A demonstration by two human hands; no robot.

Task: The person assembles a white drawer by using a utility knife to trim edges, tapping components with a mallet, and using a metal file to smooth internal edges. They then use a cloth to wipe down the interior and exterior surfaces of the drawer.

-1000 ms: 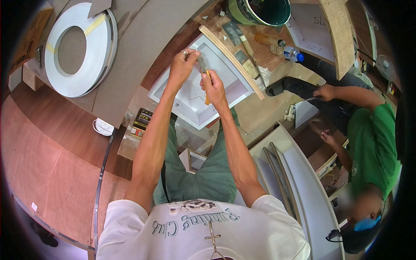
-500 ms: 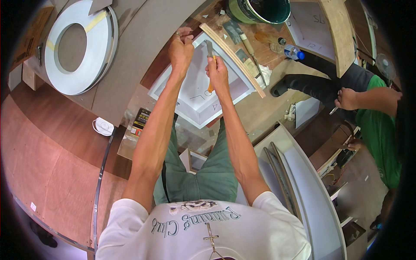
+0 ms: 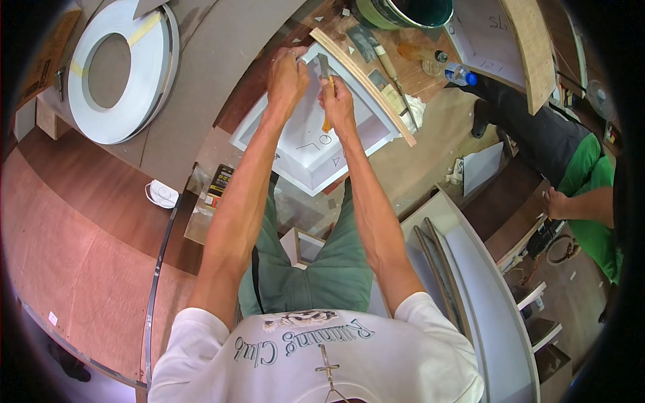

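A shallow white drawer box, with pencil marks inside and a raw wooden board along its far right side, sits tilted in front of me. My left hand is closed at the box's far left corner, its fingers bent over the rim. What its fingertips pinch, if anything, is too small to tell. Over the box's inside, my right hand grips a yellow-handled tool with a flat grey blade. The blade points away from me, close to the far corner and to my left fingers.
A large white roll of strip lies on the grey board at left. Beyond the box are a green bucket, a long-handled tool and a water bottle. White panels stand at my right. Another person's hand works farther right.
My left hand has shifted right onto the box's far corner, its fingers drawing in. The right hand with the tool has barely moved. The other person has shifted, their hand now lower.
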